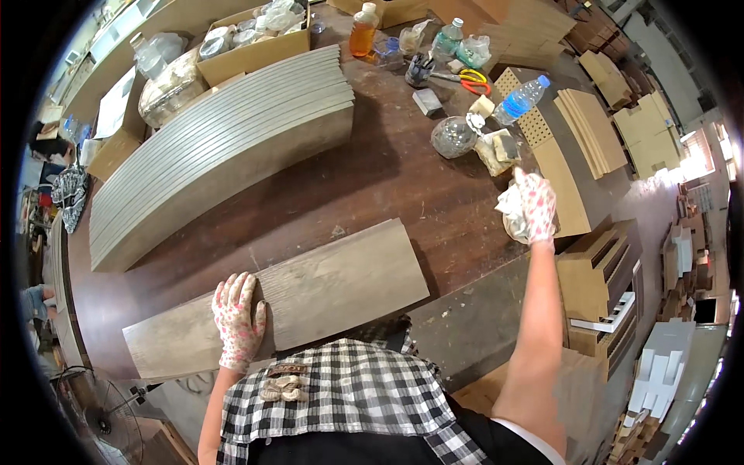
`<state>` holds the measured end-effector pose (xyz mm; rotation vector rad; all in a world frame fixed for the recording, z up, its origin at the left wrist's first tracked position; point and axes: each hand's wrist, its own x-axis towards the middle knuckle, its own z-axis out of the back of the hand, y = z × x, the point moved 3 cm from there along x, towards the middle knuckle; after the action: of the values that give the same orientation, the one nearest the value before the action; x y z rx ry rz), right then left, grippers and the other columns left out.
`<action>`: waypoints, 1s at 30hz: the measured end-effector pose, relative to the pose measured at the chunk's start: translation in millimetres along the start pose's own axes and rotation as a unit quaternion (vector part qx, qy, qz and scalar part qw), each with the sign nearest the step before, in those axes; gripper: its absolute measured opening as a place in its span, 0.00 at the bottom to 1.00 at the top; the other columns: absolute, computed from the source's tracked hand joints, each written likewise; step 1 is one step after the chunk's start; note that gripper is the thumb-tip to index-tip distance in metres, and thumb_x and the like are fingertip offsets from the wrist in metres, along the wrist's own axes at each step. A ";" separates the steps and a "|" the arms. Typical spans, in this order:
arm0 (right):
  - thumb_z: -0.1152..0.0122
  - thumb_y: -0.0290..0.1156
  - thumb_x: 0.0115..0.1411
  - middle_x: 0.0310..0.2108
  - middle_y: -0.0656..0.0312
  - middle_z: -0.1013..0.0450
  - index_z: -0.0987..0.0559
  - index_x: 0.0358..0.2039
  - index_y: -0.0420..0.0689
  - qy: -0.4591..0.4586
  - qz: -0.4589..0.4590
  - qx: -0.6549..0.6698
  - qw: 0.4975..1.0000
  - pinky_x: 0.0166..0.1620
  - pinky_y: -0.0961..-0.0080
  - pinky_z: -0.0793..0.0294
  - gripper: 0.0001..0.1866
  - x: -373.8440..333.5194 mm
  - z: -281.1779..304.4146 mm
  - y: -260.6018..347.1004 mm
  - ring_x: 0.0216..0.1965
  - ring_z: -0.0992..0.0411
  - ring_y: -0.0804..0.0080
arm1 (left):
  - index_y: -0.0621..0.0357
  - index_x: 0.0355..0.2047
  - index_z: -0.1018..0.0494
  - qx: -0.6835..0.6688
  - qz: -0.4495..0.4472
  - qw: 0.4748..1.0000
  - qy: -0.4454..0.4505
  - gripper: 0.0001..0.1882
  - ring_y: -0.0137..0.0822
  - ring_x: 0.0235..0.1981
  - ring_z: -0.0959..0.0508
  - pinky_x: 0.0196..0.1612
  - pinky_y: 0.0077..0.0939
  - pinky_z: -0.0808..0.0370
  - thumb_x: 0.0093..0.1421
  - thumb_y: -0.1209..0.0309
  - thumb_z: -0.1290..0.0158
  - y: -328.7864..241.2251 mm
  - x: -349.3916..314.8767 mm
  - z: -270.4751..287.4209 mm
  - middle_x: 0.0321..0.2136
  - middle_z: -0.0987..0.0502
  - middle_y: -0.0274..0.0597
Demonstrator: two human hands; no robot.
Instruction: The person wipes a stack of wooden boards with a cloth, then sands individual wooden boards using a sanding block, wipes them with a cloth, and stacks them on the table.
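A long grey-brown wood-grain board [349, 283] lies slantwise along the near edge of the table. My left hand [239, 318], in a white glove with pink-red spots, rests flat on its left half, fingers stretched out and thumb apart. Off to the right, my right hand [536, 205], in a matching glove, is at a crumpled white cloth [510, 203] in a round container at the table edge. Its fingers look closed on the cloth, though they are partly hidden. Just beyond it lies a yellowish sponge-like block [497, 150].
Behind the board stands a curved stack of grey-brown boards [232, 147]. Toward the far right are a blue-capped water bottle [521, 101], a clear plastic bottle [454, 138], scissors [473, 80] and an orange liquid bottle [363, 31]. Cartons [597, 287] stand right of the table.
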<state>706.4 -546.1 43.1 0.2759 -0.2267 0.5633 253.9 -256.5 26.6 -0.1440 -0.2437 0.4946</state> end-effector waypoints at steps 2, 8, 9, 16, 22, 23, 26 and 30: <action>0.53 0.45 0.57 0.32 0.53 0.27 0.24 0.33 0.41 0.060 -0.076 -0.098 0.990 0.40 0.67 0.32 0.19 29.4 8.1 10.3 0.37 0.29 0.57 | 0.60 0.48 0.36 0.005 0.012 1.000 0.006 0.24 0.48 0.53 0.38 0.57 0.44 0.46 0.48 0.72 0.50 2.2 -1.4 -0.3 0.48 0.35 0.48; 0.45 0.50 0.50 0.38 0.49 0.28 0.27 0.42 0.40 -0.025 -0.082 -0.070 0.994 0.45 0.66 0.34 0.28 63.4 -29.6 -2.9 0.41 0.30 0.56 | 0.58 0.46 0.34 -0.008 0.025 1.000 0.017 0.24 0.46 0.52 0.37 0.56 0.44 0.45 0.45 0.70 0.49 0.3 4.0 1.7 0.47 0.33 0.46; 0.45 0.50 0.50 0.38 0.49 0.28 0.27 0.42 0.40 -0.015 -0.070 -0.065 0.995 0.45 0.66 0.34 0.28 67.4 -36.4 -8.9 0.41 0.30 0.56 | 0.58 0.46 0.34 -0.011 0.028 0.999 0.020 0.24 0.46 0.52 0.37 0.56 0.44 0.45 0.45 0.70 0.49 1.1 4.2 3.3 0.47 0.33 0.46; 0.44 0.39 0.54 0.45 0.54 0.30 0.31 0.50 0.47 -0.017 -0.109 0.286 0.952 0.49 0.73 0.35 0.23 46.9 -22.6 20.4 0.45 0.32 0.66 | 0.60 0.47 0.35 -0.019 0.050 0.998 -0.029 0.25 0.46 0.50 0.36 0.56 0.44 0.45 0.46 0.70 0.48 4.4 5.1 -5.5 0.44 0.33 0.47; 0.43 0.22 0.52 0.50 0.57 0.34 0.34 0.52 0.37 0.110 0.012 0.473 0.874 0.47 0.81 0.33 0.25 -27.0 -10.9 136.2 0.46 0.34 0.76 | 0.57 0.47 0.34 -0.014 0.064 0.998 -0.020 0.25 0.44 0.51 0.36 0.55 0.48 0.47 0.47 0.66 0.48 -9.3 -10.8 -10.7 0.46 0.33 0.45; 0.43 0.22 0.51 0.49 0.58 0.34 0.34 0.52 0.37 0.180 -0.034 0.489 0.853 0.45 0.83 0.32 0.25 -36.1 -13.1 154.1 0.45 0.33 0.78 | 0.56 0.47 0.34 -0.024 0.076 0.997 -0.018 0.25 0.44 0.51 0.36 0.55 0.49 0.48 0.47 0.65 0.48 -13.7 -10.9 -14.6 0.47 0.33 0.45; 0.42 0.22 0.49 0.43 0.57 0.29 0.29 0.47 0.37 0.197 0.095 0.400 0.890 0.43 0.83 0.31 0.22 -56.8 0.0 223.2 0.41 0.31 0.79 | 0.56 0.48 0.35 -0.046 0.052 0.997 -0.013 0.26 0.45 0.52 0.37 0.56 0.49 0.48 0.47 0.62 0.47 -8.9 -11.8 -15.7 0.48 0.34 0.45; 0.41 0.26 0.47 0.39 0.56 0.26 0.26 0.45 0.39 0.278 0.111 0.413 0.860 0.43 0.79 0.31 0.21 -85.0 -7.1 293.6 0.38 0.28 0.74 | 0.57 0.48 0.35 -0.045 0.081 0.995 -0.026 0.27 0.45 0.52 0.37 0.56 0.48 0.48 0.48 0.61 0.47 44.5 -40.7 9.3 0.48 0.34 0.45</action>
<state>475.3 -347.8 69.2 0.9088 0.5801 0.9298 196.7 -236.7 18.9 -0.2394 -0.3078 0.6490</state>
